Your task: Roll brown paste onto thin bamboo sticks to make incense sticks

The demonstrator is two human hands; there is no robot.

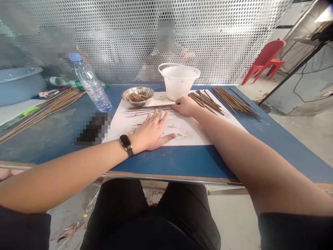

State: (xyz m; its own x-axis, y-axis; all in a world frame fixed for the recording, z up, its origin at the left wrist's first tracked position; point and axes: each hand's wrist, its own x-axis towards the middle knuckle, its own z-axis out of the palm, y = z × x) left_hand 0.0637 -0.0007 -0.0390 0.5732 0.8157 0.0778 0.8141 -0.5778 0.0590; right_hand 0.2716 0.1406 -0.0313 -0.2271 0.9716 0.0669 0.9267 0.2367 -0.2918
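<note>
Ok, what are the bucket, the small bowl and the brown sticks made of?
Bucket: probably white plastic, matte and moulded-looking. Bowl: likely stainless steel, its rim shining. Sticks: thin, possibly bamboo or wood under a rough brown coating; the view can't settle it.

Nothing legible from my end: water bottle label point(95, 93), beyond left hand point(152, 131), too blurred to read.

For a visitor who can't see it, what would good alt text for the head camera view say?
Seen from the wearer's head, a person's right hand touches the ends of a row of thin dark sticks on a white paper sheet, while the left hand lies flat beside them. More sticks, a metal bowl and a white bucket sit on a blue table.
</note>
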